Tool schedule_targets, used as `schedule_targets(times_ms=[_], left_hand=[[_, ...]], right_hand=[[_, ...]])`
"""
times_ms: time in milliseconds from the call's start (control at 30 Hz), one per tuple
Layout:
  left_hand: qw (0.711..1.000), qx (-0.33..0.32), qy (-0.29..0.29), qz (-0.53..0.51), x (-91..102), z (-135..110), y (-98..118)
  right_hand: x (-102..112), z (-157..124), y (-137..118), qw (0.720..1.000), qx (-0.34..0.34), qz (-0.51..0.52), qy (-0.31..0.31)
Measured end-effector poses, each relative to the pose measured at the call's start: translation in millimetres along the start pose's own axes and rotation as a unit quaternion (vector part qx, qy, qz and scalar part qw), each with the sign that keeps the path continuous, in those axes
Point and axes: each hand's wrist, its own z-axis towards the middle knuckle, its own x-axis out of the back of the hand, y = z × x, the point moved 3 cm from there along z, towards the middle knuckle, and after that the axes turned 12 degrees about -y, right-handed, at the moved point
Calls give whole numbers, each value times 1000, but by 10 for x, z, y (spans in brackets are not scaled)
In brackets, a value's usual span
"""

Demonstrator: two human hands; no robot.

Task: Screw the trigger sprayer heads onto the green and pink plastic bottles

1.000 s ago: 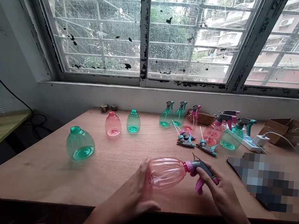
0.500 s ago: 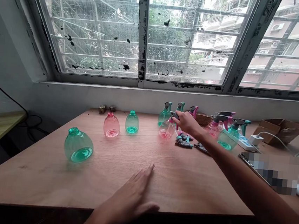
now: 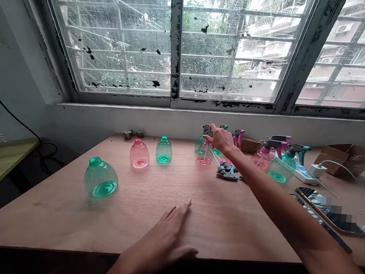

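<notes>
Easiest way for this to go sideways: a tip-over. The right hand (image 3: 220,139) has the pink sprayer (image 3: 204,157) up by its head, so any sideways tug there, or a finger hooking the head if the grip opens, would probably rock the whole thing. It looks empty, so likely light and tippy. The green sprayer (image 3: 198,145) is just behind it and partly hidden; can't tell if they touch, but a nudge could well knock both. Also, the loose heads (image 3: 227,172) lie just beside it on the near right, with a white tube (image 3: 216,159) poking toward its base. If the base caught that tube, it could sit crooked. And the right arm (image 3: 278,211) reaches across in front of part of that pile, so a low sweep of the arm might drag something along.

As for the fingers: the right ones are bent around the head, seemingly pinching it, with the bottle part hanging below them, upright. The base looks to be on or right at the table (image 3: 65,212); hard to swear to contact. Far-side fingers are hidden, so no clue about those. The left hand (image 3: 168,234) holds nothing: fingers out straight, close together, thumb apart, near the table's front edge, well away from the pink sprayer.
</notes>
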Motion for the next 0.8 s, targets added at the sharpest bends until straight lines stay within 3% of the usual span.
schedule_targets(times_ms=[133,233,333,400,467,567,667,800], left_hand=[[998,-3,61,-8,63,-37,-48],[977,-4,211,18,387,-176,-179],[891,58,440,91,881,-473,-436],[825,143,518,174,1141,-669,-639],[815,225,499,189,1293,-790,-862],[844,271,440,142,1333,-849,-1071],[872,233,418,107,1247,-764,-1011],[923,109,357,90,992,-468,-634]], right_hand=[[108,-170,122,999,6,11,50],[163,-376,289,998,13,8,58],[50,-701,454,998,61,-3,19],[-134,-963,544,994,106,-13,-17],[-360,-1200,624,989,135,-17,-51],[-639,-1426,699,983,160,-13,-91],[-722,-1546,668,979,174,-2,-106],[-618,-1824,420,976,186,12,-114]])
